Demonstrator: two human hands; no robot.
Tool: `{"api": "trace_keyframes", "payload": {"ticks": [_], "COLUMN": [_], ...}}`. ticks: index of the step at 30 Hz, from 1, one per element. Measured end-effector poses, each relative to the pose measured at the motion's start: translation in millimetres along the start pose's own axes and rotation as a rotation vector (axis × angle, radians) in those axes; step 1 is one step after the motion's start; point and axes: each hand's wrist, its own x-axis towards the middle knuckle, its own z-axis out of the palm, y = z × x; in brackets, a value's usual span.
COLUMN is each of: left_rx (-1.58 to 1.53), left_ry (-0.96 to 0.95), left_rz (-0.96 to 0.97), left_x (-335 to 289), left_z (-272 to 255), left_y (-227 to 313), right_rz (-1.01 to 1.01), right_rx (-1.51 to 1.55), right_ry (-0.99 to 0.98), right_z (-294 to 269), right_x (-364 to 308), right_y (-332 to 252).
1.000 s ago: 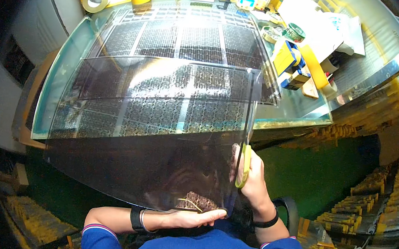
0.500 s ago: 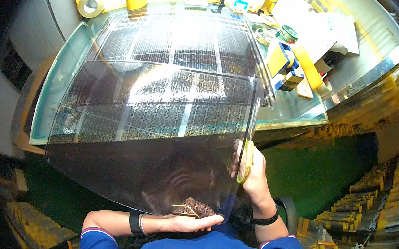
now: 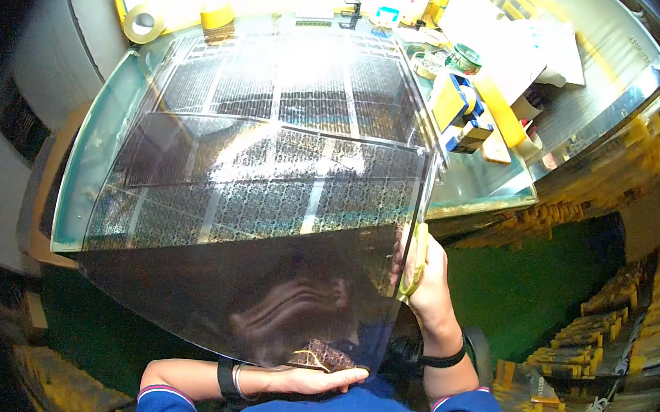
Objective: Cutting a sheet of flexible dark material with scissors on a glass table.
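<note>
A large dark see-through film sheet (image 3: 182, 279) spans from the light table towards my body, its surface shiny with reflections. My left hand (image 3: 315, 379) grips the near edge, thumb along the rim and the other fingers partly hidden below. At the right edge my right hand (image 3: 429, 281) is closed on a pair of scissors with yellow-green handles (image 3: 416, 264), and some of its fingers show through the film. The blades point away along that edge and are hard to make out. Beneath and beyond lies a patterned film (image 3: 309, 86) with rows of small dark motifs.
The glass-topped light table (image 3: 488, 190) has a bright area at the back. Tape rolls (image 3: 143, 25) stand at its far left. On the right are a blue-and-yellow tape dispenser (image 3: 458, 107), a green round tin (image 3: 466, 59) and white papers (image 3: 563, 58). Green floor (image 3: 528, 278) shows below.
The film's far edge has dropped slightly towards me and its right side has shifted a little right. The scissors have turned closer against the film's edge. Both hands keep their hold.
</note>
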Motion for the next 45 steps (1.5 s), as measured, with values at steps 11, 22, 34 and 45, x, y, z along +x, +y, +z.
{"api": "trace_keyframes", "payload": {"ticks": [11, 22, 34, 45], "left_rx": [0.098, -0.809, -0.822, -0.627], "left_ry": [0.121, 1.583, 0.76, 0.851], "left_rz": [0.03, 0.915, 0.733, 0.575], "left_x": [-14, -124, 9, 1], "left_z": [-5, -59, -65, -41], "left_y": [7, -25, 57, 73], "right_rz": [0.082, 0.484, 0.51, 0.049], "right_rx": [0.071, 0.267, 0.371, 0.158], "right_ry": [0.053, -0.265, -0.328, -0.259], "right_z": [6, 55, 66, 76], "right_x": [3, -54, -80, -62], "right_y": [-32, 12, 10, 13]}}
